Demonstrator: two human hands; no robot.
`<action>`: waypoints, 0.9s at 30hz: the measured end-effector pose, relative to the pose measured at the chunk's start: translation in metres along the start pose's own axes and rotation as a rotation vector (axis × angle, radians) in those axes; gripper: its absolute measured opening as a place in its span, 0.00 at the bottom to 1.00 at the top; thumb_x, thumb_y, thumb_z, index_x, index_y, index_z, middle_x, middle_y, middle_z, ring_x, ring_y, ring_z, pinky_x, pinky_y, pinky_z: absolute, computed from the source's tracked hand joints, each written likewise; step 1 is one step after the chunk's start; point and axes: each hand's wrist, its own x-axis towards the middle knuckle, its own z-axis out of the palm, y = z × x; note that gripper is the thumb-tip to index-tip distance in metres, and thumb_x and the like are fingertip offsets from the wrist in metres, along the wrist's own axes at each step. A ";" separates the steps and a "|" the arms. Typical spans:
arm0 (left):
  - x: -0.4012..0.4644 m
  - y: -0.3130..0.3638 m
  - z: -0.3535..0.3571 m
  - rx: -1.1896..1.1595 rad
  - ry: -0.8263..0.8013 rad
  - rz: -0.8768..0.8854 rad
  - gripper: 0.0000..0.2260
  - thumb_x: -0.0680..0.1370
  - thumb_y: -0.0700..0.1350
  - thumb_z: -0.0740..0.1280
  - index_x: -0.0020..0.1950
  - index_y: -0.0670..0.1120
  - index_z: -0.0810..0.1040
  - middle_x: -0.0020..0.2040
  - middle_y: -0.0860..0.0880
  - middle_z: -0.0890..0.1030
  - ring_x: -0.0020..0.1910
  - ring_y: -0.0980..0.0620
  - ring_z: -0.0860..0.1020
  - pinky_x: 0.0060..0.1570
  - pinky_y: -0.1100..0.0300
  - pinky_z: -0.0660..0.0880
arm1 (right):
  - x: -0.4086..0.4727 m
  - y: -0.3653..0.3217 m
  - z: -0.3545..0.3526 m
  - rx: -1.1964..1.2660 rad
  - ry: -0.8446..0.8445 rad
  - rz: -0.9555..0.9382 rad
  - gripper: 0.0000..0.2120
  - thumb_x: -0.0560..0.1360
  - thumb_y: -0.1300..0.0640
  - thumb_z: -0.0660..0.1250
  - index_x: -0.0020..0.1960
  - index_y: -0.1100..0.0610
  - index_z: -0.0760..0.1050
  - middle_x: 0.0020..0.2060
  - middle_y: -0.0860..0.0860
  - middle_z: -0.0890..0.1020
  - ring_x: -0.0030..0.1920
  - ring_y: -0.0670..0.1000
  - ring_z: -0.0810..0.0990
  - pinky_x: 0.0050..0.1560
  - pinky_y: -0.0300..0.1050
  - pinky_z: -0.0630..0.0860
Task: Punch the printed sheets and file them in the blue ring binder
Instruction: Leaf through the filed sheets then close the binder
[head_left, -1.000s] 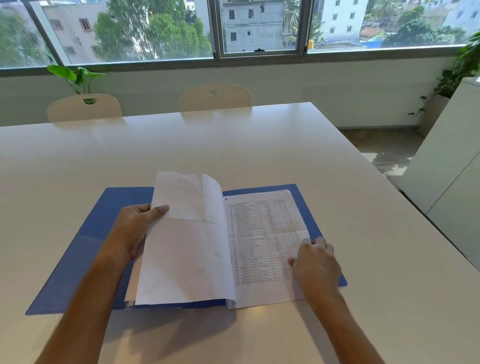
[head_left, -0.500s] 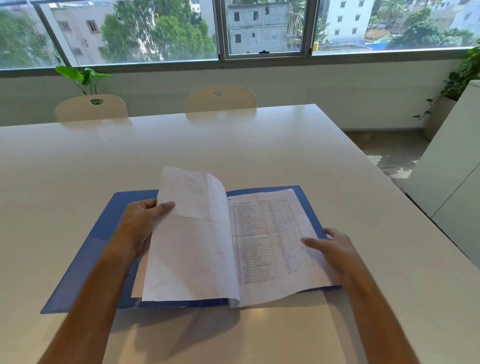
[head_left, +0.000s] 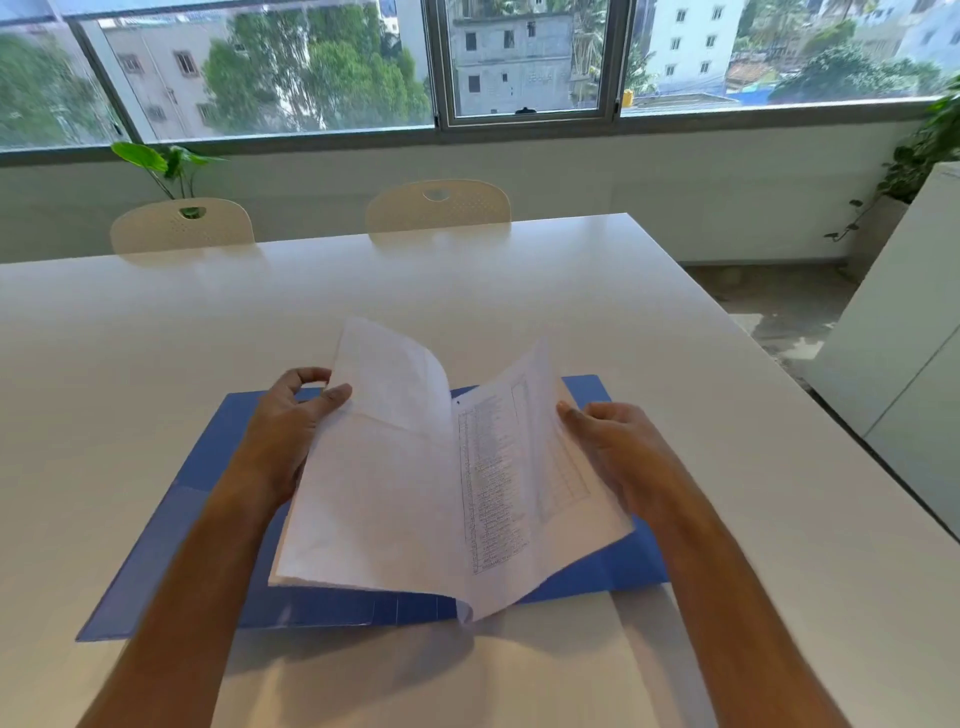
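Observation:
The blue ring binder (head_left: 171, 551) lies open and flat on the white table (head_left: 519, 291). Filed sheets sit on it like an open book. My left hand (head_left: 291, 431) holds the blank left-hand stack (head_left: 374, 493) by its outer edge, thumb on top. My right hand (head_left: 618, 447) grips the right edge of the printed sheet (head_left: 524, 483) and holds it raised off the binder, tilted up toward the middle. The rings are hidden under the paper.
Two cream chairs (head_left: 182, 226) (head_left: 439, 205) stand at the table's far side below the window. A white cabinet (head_left: 904, 364) stands to the right, past the table edge. Plants (head_left: 166, 166) sit by the wall.
My right hand took hold of the printed sheet's right edge and lifted it from flat toward the middle. My left hand raised its stack slightly.

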 end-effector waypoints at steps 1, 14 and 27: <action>0.000 0.003 0.002 0.017 -0.008 0.005 0.10 0.77 0.42 0.69 0.56 0.50 0.75 0.38 0.52 0.83 0.29 0.61 0.81 0.24 0.68 0.74 | 0.001 -0.006 0.007 -0.001 -0.032 -0.012 0.15 0.74 0.46 0.70 0.41 0.58 0.73 0.37 0.59 0.74 0.37 0.56 0.73 0.40 0.52 0.70; -0.033 0.015 0.074 -0.056 -0.546 -0.095 0.23 0.74 0.64 0.57 0.62 0.53 0.75 0.55 0.53 0.84 0.54 0.52 0.82 0.57 0.52 0.74 | 0.024 -0.034 0.036 0.125 -0.157 -0.005 0.27 0.72 0.35 0.66 0.59 0.56 0.76 0.53 0.54 0.84 0.39 0.56 0.87 0.37 0.45 0.80; -0.089 -0.071 0.070 0.732 -0.594 0.183 0.27 0.70 0.57 0.73 0.67 0.58 0.71 0.69 0.58 0.72 0.66 0.60 0.69 0.68 0.55 0.68 | 0.055 0.019 -0.028 -0.117 -0.110 0.274 0.19 0.73 0.45 0.71 0.52 0.60 0.82 0.42 0.58 0.87 0.42 0.61 0.86 0.44 0.58 0.82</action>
